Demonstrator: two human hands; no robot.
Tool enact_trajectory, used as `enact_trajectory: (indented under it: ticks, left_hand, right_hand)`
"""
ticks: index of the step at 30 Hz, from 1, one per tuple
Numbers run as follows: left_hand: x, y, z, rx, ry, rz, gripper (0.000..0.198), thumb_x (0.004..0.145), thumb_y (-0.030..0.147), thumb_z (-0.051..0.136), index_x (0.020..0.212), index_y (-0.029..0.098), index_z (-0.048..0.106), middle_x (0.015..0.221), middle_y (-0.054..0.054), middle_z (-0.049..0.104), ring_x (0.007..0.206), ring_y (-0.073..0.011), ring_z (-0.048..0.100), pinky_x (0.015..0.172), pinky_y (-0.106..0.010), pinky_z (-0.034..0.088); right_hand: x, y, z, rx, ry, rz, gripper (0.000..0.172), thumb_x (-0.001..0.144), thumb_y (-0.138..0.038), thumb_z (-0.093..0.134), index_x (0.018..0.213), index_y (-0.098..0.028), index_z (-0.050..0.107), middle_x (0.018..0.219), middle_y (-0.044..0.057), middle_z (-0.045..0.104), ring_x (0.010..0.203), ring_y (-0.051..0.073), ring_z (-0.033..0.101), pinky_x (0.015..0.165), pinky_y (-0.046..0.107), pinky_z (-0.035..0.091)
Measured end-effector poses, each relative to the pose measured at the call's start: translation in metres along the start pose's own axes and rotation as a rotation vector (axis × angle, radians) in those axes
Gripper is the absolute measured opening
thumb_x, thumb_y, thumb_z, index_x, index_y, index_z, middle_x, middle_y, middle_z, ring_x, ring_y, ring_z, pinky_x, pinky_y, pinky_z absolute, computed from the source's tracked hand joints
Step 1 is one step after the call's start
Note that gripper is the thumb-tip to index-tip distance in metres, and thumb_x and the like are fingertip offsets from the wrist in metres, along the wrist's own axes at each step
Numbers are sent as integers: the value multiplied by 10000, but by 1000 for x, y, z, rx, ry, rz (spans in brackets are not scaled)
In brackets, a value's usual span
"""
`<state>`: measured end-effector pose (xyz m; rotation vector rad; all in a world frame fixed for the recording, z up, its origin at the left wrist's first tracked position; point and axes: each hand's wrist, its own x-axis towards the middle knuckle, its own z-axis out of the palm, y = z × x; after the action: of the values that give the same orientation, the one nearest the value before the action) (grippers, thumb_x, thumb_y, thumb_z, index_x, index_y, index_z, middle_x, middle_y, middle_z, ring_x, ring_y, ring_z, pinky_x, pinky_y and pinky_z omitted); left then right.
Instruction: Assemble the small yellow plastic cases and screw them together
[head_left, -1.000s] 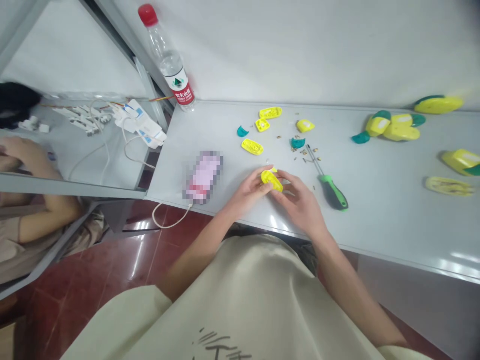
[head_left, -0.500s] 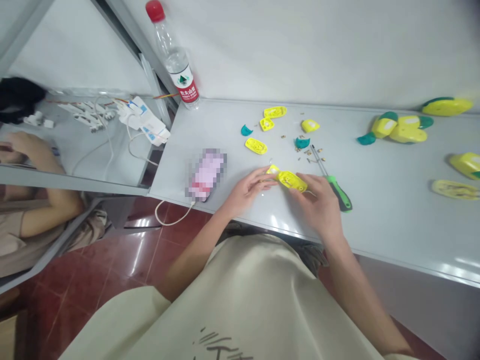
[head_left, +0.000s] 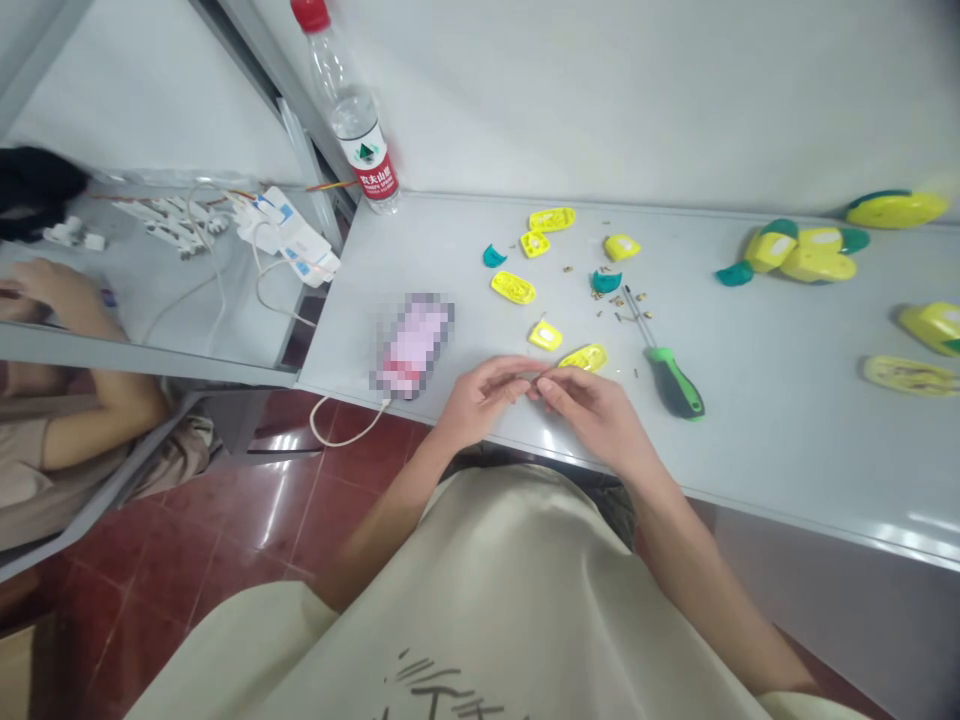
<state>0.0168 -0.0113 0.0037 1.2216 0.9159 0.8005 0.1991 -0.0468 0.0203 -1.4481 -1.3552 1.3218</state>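
Observation:
My left hand (head_left: 482, 400) and my right hand (head_left: 595, 408) meet fingertip to fingertip over the table's front edge. Both are closed in a pinch around something too small and covered to make out. Just behind my right fingers lies a yellow plastic shell half (head_left: 585, 357), partly hidden by them. A smaller yellow shell piece (head_left: 545, 335) with a white patch rests beyond my fingertips. To the right is a screwdriver (head_left: 675, 384) with a green and black handle, its shaft pointing toward small scattered screws (head_left: 616, 301).
Further back lie yellow shell parts (head_left: 514, 288) and teal caps (head_left: 606, 282). Yellow-and-green pieces (head_left: 817, 262) sit at the right. A phone (head_left: 416, 345) on a cable and a water bottle (head_left: 367, 150) stand left. Another person's arm (head_left: 105, 405) shows beyond the frame.
The yellow shell half has left my right hand and lies on the table; the smaller yellow piece lies free of my left hand. Both hands have come together, fingertips pinched.

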Motion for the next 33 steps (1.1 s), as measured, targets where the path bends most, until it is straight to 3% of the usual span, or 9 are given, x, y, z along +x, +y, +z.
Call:
enact_trajectory:
  ticks: [4, 10, 13, 17, 22, 25, 29, 33]
  left_hand:
    - [-4, 4, 0, 98, 31, 17, 537, 916, 418, 635, 1423, 282, 526, 1253, -79, 718, 1008, -185, 689, 919, -313, 496]
    - [-6, 13, 2, 132, -21, 85, 535, 923, 382, 623, 1439, 302, 509, 1415, -74, 610, 1102, -198, 674, 1023, -338, 479]
    - [-8, 21, 1, 122, -107, 97, 552, 934, 356, 604, 1470, 331, 475, 1492, -63, 540, 1260, -234, 599, 1041, -348, 478]
    - [-8, 28, -3, 201, -209, 133, 536, 961, 291, 548, 1487, 346, 456, 1532, -29, 498, 1385, -249, 501, 1106, -372, 445]
    - [-8, 28, -10, 336, -308, 221, 552, 970, 196, 459, 1500, 352, 438, 1521, 14, 502, 1403, -254, 489, 1188, -450, 386]
    - [-8, 30, -11, 401, -332, 236, 568, 978, 175, 422, 1517, 354, 405, 1535, 15, 483, 1427, -239, 459, 1193, -434, 377]
    - [-8, 28, -10, 435, -253, 183, 505, 994, 235, 441, 1491, 327, 445, 1507, -42, 506, 1268, -221, 587, 1091, -370, 453]
    - [-7, 13, -6, 410, -32, 225, 375, 966, 313, 551, 1339, 283, 587, 1269, -66, 660, 962, -157, 683, 894, -293, 521]
  right_hand:
    - [2, 11, 8, 130, 35, 41, 337, 864, -523, 677, 985, -210, 657, 961, 58, 711, 746, 157, 622, 676, 324, 536]
    - [5, 15, 9, 228, 37, 32, 399, 881, -495, 669, 1172, -222, 656, 963, 43, 706, 735, 146, 620, 677, 326, 540]
    - [5, 10, 5, 141, 18, -13, 299, 905, -475, 647, 1061, -229, 715, 904, 39, 721, 769, 166, 633, 725, 343, 533]
    - [5, 4, 1, -9, -18, -137, 218, 912, -445, 646, 972, -255, 734, 1037, 58, 723, 925, 207, 656, 785, 356, 530]
    - [5, 0, 1, -114, 2, -179, 226, 918, -458, 625, 940, -257, 726, 976, 58, 709, 838, 196, 629, 692, 344, 516]
    - [5, -2, 1, -132, -22, -162, 221, 922, -441, 614, 906, -242, 710, 929, 49, 713, 791, 181, 624, 683, 329, 511]
    - [5, 0, 2, -95, 15, -103, 184, 892, -388, 644, 843, -213, 669, 814, 24, 687, 736, 161, 610, 676, 303, 494]
    - [4, 5, 6, 32, 0, -3, 235, 880, -423, 652, 800, -203, 638, 759, 8, 645, 715, 148, 573, 674, 294, 470]
